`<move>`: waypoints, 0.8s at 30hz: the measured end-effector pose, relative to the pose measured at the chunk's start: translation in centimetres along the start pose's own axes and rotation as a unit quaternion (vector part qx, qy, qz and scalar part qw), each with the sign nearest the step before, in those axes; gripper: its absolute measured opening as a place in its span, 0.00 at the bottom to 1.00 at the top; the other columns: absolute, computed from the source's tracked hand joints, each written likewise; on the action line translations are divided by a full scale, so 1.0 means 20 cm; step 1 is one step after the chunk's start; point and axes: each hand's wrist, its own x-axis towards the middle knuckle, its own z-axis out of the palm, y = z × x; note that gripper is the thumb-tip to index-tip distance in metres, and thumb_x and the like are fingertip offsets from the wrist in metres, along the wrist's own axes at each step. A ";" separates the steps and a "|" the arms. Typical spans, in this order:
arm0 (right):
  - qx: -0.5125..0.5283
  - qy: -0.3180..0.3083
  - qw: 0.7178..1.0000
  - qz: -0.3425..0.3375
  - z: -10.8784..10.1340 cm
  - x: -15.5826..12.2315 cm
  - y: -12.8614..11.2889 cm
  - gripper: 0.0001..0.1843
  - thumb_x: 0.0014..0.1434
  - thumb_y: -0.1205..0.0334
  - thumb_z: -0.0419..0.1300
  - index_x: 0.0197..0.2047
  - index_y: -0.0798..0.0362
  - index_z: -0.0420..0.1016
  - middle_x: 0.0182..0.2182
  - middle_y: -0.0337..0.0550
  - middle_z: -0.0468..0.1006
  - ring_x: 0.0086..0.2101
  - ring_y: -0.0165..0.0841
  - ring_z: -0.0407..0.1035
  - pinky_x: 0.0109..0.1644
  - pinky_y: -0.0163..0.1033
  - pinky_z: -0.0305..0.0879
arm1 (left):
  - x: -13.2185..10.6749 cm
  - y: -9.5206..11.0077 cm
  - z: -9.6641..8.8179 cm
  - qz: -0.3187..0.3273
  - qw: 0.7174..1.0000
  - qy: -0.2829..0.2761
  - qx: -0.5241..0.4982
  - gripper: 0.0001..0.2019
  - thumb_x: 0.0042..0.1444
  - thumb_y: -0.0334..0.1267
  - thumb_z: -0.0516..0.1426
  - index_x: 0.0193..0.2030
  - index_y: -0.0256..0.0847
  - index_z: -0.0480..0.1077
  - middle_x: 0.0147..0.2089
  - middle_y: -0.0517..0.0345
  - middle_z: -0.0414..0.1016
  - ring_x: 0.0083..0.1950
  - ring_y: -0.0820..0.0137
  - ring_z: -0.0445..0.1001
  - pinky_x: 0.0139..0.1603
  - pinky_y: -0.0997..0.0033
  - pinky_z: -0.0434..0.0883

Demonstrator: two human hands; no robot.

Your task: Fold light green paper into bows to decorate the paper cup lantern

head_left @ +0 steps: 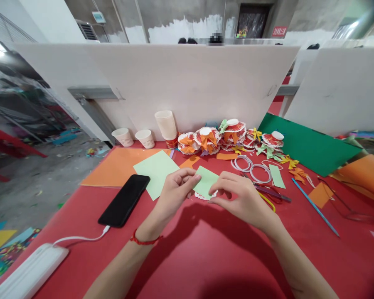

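A small light-green sheet of paper (pixel 205 181) is held up between both hands over the red table. My left hand (pixel 177 185) pinches its left edge between thumb and fingers. On the other side, my right hand (pixel 233 190) grips the lower right edge, fingers curled. Just beneath the sheet a white scalloped paper edge (pixel 202 196) shows; the rest of that piece is hidden. A larger light-green sheet (pixel 156 170) lies left of my left hand, partly over an orange sheet (pixel 112 166). Scissors (pixel 272 193) with dark blades lie right of my right hand.
A black phone (pixel 124 201) is cabled to a white power bank (pixel 34 270) at left. Paper cups (pixel 145 138) and several red-and-white paper crafts (pixel 207 139) line the white partition (pixel 187 79). Clear coiled tubing (pixel 260 173), a blue pencil (pixel 316 207) and green card (pixel 305 143) lie right.
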 end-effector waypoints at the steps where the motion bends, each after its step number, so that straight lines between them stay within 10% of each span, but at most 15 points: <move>1: 0.004 0.001 1.000 0.003 0.00 0.00 0.00 0.08 0.51 0.75 0.65 0.31 0.54 0.73 0.26 0.35 0.68 0.26 0.25 0.62 0.31 0.31 0.58 | 0.00 0.00 0.00 -0.002 1.000 -0.003 -0.001 0.14 0.46 0.45 0.64 0.27 0.37 0.69 0.20 0.67 0.62 0.17 0.82 0.56 0.18 0.81 0.52; 24: 0.055 0.029 0.998 0.021 -0.07 0.00 -0.01 0.04 0.57 0.67 0.63 0.36 0.51 0.77 0.36 0.43 0.78 0.32 0.31 0.71 0.37 0.36 0.69 | -0.04 0.02 0.00 -0.017 0.995 -0.096 0.037 0.15 0.52 0.43 0.59 0.19 0.38 0.66 0.18 0.64 0.65 0.22 0.75 0.62 0.26 0.73 0.61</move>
